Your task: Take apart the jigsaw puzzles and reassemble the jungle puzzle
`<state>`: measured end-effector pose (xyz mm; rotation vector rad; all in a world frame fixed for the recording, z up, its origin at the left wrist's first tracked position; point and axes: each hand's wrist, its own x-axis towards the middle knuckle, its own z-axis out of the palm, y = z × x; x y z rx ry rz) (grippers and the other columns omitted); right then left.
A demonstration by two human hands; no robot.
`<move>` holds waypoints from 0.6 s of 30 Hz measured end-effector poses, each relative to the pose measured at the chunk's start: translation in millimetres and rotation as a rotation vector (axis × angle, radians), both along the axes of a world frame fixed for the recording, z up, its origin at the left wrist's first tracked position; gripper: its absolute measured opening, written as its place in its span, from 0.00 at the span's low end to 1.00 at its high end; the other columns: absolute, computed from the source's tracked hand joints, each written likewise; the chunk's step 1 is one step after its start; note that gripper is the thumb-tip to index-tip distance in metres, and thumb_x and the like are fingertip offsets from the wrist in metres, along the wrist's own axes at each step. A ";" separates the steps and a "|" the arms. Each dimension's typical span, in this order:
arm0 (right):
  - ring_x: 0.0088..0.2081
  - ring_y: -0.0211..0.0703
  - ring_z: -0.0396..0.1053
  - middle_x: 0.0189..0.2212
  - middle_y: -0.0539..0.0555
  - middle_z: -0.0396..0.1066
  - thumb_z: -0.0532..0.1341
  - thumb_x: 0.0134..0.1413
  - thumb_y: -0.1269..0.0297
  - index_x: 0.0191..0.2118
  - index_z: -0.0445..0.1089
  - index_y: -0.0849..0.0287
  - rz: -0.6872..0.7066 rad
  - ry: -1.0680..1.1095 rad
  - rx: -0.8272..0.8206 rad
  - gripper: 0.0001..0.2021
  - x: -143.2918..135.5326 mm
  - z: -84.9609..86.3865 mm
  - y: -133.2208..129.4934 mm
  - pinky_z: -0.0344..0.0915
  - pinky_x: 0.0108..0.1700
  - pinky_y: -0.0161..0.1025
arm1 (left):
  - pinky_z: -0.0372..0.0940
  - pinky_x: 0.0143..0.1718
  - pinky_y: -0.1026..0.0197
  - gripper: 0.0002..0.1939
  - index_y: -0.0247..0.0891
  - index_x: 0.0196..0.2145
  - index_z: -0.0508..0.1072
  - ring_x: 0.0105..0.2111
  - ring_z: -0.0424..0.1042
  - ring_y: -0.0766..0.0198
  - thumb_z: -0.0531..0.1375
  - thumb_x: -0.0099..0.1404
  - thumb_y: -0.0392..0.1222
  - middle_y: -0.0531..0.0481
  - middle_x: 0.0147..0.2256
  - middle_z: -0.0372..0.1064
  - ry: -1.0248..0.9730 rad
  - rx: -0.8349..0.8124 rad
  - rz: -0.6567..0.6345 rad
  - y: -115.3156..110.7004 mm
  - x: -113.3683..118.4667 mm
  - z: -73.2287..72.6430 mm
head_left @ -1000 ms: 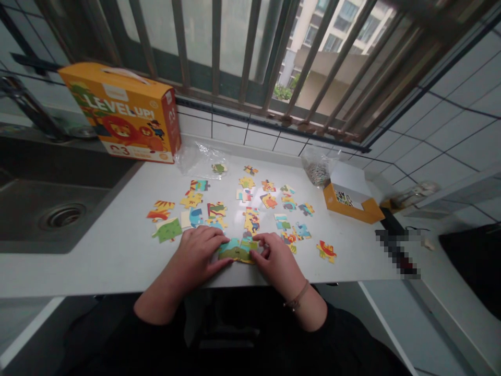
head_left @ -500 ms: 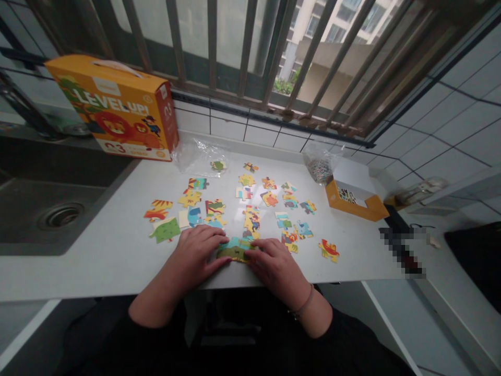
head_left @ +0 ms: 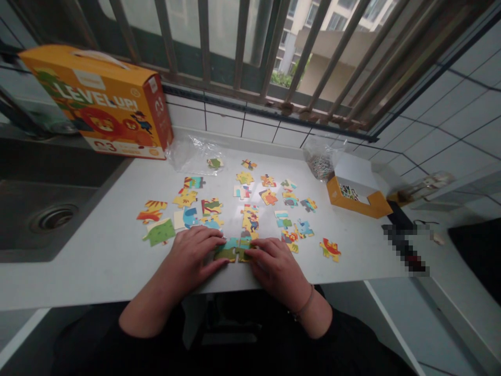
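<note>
Near the counter's front edge, my left hand (head_left: 195,251) grips a green and blue jigsaw piece (head_left: 227,253) between thumb and fingers. My right hand (head_left: 277,262) has its fingers on a second green and blue jigsaw piece (head_left: 243,254) just beside it, with a narrow gap between the two. Directly above the right piece lies a joined strip of jigsaw pieces (head_left: 249,218) with a small figure on yellow. Fingers hide the outer ends of both pieces. Left of my left hand is a green jigsaw piece (head_left: 160,232); several animal pieces (head_left: 290,236) lie past my right hand.
More loose jigsaw pieces (head_left: 211,207) are spread over the white counter (head_left: 97,250). A large orange box (head_left: 97,104) stands back left beside a sink (head_left: 23,230) and a clear plastic bag (head_left: 188,154). Back right are a filled plastic bag (head_left: 321,163) and an open yellow box (head_left: 358,202).
The two green and blue pieces under my hands, close against each other before, now show a gap between them. The camera view has shifted slightly.
</note>
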<state>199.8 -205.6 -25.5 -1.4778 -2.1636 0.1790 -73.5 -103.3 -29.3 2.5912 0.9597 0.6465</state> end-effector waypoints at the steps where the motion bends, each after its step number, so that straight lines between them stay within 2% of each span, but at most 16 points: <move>1: 0.53 0.57 0.75 0.56 0.58 0.79 0.65 0.71 0.68 0.58 0.77 0.47 -0.003 0.000 0.001 0.14 -0.4 0.0 -0.1 0.74 0.54 0.59 | 0.64 0.57 0.41 0.16 0.46 0.51 0.81 0.56 0.76 0.44 0.70 0.70 0.53 0.45 0.56 0.81 0.000 0.003 0.002 0.6 -0.6 -0.8; 9: 0.53 0.56 0.75 0.54 0.58 0.80 0.64 0.73 0.64 0.58 0.77 0.47 0.011 0.006 -0.008 0.12 0.6 2.5 -1.6 0.73 0.55 0.59 | 0.64 0.57 0.41 0.16 0.46 0.52 0.82 0.55 0.77 0.44 0.69 0.71 0.56 0.45 0.55 0.81 -0.015 0.028 0.026 4.8 -9.6 -2.8; 18: 0.52 0.55 0.74 0.54 0.56 0.80 0.65 0.68 0.71 0.54 0.77 0.49 0.033 0.013 -0.011 0.13 2.0 2.8 -1.7 0.72 0.55 0.56 | 0.64 0.57 0.42 0.15 0.47 0.52 0.81 0.56 0.76 0.46 0.68 0.73 0.54 0.46 0.56 0.80 -0.010 0.031 -0.018 4.3 -9.1 -1.0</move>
